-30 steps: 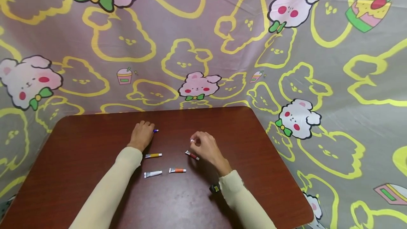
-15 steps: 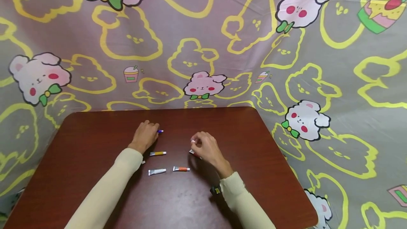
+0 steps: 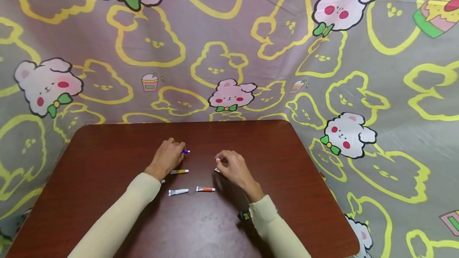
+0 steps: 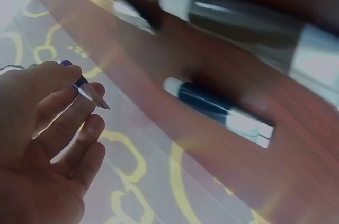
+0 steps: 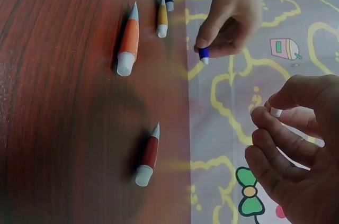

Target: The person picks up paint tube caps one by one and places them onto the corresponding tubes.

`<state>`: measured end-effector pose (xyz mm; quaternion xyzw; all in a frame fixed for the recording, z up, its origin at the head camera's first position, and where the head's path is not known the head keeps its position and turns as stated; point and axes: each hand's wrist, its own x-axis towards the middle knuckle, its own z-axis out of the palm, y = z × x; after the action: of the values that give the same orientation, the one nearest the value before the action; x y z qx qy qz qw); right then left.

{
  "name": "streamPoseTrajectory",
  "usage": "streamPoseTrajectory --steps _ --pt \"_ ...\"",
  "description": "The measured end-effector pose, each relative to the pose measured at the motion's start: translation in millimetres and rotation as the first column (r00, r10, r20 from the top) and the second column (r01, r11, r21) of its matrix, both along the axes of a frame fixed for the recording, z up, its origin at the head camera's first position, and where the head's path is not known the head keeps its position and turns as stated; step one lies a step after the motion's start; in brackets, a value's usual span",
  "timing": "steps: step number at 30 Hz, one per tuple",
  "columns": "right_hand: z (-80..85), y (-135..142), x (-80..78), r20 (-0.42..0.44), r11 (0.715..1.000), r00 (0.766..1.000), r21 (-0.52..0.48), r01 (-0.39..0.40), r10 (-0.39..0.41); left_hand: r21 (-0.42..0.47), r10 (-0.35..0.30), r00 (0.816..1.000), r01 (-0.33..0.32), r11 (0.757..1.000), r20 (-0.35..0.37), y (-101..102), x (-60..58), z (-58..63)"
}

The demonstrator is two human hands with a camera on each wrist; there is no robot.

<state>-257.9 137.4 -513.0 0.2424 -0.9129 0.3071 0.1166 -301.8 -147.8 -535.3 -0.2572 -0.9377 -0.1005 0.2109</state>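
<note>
My left hand [image 3: 166, 158] pinches a small blue paint tube [image 4: 87, 89] between thumb and fingers, above the far part of the table; its white cap end points right in the head view. My right hand [image 3: 233, 168] pinches a small thing with a white end [image 5: 276, 113] between thumb and index finger; the fingers hide most of it, so I cannot tell its kind. A red paint tube [image 5: 148, 155] lies on the table below the right hand, largely covered by that hand in the head view. Close to the left wrist lies a yellow tube [image 3: 181, 171].
Nearer on the brown table [image 3: 201, 226] lie a white tube [image 3: 178, 192] and an orange tube [image 3: 205, 189]. A dark blue tube [image 4: 206, 102] and a larger-looking dark tube [image 4: 243, 20] lie by the left forearm. Patterned cloth [image 3: 201, 23] hangs behind and at the right.
My left hand has moved right and slightly nearer with the blue tube, toward the right hand. The right hand keeps its pinch and now covers more of the red tube. The head view has shifted slightly.
</note>
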Motion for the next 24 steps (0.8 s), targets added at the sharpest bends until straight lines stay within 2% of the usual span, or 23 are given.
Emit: streamPoseTrajectory --steps 8,24 --pt "-0.9 -2 0.2 -0.018 1.0 1.0 -0.015 0.017 -0.017 0.001 -0.038 0.999 0.038 0.999 -0.014 10 14.4 11.4" --pt "-2.8 -8 3.4 -0.024 0.999 0.999 -0.017 -0.037 0.036 0.012 -0.078 0.996 0.078 0.997 -0.042 26 41.0 31.4"
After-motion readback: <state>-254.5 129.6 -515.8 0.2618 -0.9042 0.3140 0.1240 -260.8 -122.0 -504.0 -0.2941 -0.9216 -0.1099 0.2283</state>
